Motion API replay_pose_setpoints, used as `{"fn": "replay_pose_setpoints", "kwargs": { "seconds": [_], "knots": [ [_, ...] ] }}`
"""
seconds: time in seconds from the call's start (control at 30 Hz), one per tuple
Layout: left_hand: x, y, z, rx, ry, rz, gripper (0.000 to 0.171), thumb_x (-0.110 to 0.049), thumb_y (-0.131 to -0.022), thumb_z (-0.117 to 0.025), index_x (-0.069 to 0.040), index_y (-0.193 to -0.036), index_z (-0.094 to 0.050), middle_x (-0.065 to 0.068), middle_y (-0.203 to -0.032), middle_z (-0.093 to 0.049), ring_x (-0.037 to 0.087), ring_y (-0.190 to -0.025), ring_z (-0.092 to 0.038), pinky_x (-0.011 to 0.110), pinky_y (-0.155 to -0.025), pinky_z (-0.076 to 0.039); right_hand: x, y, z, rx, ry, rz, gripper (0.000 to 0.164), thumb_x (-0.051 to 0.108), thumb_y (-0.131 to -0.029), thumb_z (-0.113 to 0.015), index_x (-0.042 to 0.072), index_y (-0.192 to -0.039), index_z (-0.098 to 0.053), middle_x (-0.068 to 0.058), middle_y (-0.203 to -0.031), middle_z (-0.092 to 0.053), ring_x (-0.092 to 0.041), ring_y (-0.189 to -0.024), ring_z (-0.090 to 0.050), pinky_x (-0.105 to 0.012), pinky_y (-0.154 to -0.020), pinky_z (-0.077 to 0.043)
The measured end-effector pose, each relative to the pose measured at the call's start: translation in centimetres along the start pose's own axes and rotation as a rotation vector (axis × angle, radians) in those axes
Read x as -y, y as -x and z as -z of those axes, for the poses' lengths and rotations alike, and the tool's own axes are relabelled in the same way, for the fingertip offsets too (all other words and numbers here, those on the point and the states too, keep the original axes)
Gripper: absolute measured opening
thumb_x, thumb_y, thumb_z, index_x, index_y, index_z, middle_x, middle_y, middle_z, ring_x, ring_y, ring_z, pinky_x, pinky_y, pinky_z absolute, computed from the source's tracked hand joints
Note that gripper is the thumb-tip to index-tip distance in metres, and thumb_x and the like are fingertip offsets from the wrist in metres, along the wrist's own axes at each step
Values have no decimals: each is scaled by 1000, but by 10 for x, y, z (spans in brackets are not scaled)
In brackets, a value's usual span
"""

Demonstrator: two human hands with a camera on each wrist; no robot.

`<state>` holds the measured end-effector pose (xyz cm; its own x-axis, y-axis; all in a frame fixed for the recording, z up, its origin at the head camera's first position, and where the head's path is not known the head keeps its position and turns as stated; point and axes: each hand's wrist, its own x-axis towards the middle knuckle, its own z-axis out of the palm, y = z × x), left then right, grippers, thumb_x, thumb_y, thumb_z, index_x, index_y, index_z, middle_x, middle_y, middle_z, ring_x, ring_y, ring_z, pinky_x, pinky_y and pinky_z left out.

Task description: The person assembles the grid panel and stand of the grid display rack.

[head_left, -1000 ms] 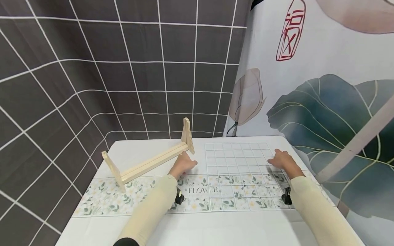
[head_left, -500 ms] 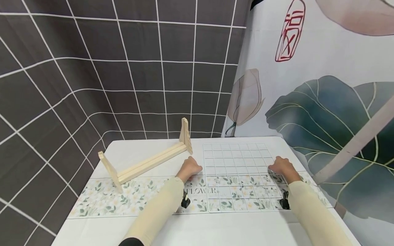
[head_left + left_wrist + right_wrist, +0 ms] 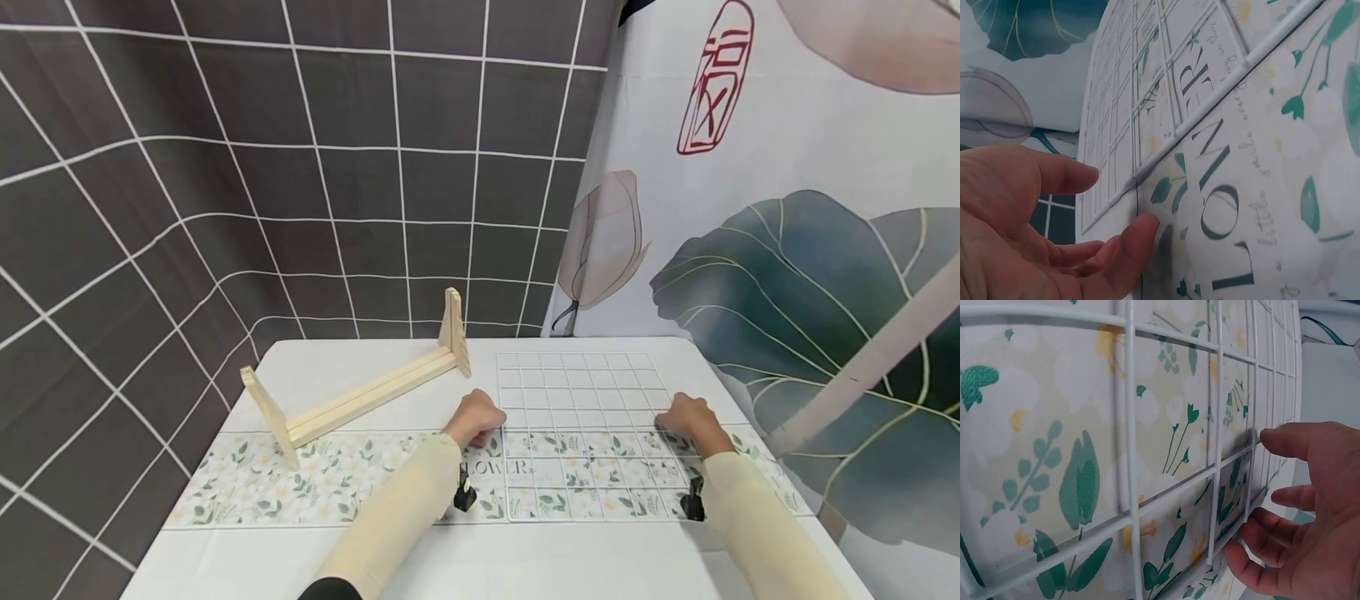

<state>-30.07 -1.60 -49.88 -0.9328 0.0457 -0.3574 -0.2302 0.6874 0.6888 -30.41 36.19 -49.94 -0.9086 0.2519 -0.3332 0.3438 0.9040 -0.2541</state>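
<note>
A white wire grid panel (image 3: pixel 555 408) lies over the right half of the table. At its left edge is my left hand (image 3: pixel 476 417). In the left wrist view, the thumb and fingers of this hand (image 3: pixel 1107 250) are spread apart, close to the panel's edge wire (image 3: pixel 1175 134) with nothing between them. My right hand (image 3: pixel 690 418) grips the panel's right edge. The right wrist view has that hand's (image 3: pixel 1310 512) thumb over the wires (image 3: pixel 1215 450) and its fingertips curled at the edge below.
A pale wooden rack (image 3: pixel 375 396) with two upright ends stands at the left of the table. Under the panel runs a floral printed strip (image 3: pixel 360 462) across the white table (image 3: pixel 525 558). Dark grid cloth (image 3: pixel 360 192) and a leaf-print curtain (image 3: pixel 780 292) hang behind.
My left hand has moved right, away from the wooden rack to the panel's left edge. The right hand stays at the panel's right edge.
</note>
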Motion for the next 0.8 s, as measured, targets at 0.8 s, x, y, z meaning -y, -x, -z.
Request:
{"fn": "replay_pose_setpoints", "kwargs": {
  "seconds": [0.8],
  "knots": [
    [-13,2,-15,37,71,3,14,-8,-85,-59,-6,-72,-53,2,-55,-45,15,-42,-52,28,-46,-57,-6,-3,-3,-11,-70,-22,68,29,-89,-62,-18,-133,-41,-34,-112,-58,-36,-90,-57,-49,-81,-53]
  ]
}}
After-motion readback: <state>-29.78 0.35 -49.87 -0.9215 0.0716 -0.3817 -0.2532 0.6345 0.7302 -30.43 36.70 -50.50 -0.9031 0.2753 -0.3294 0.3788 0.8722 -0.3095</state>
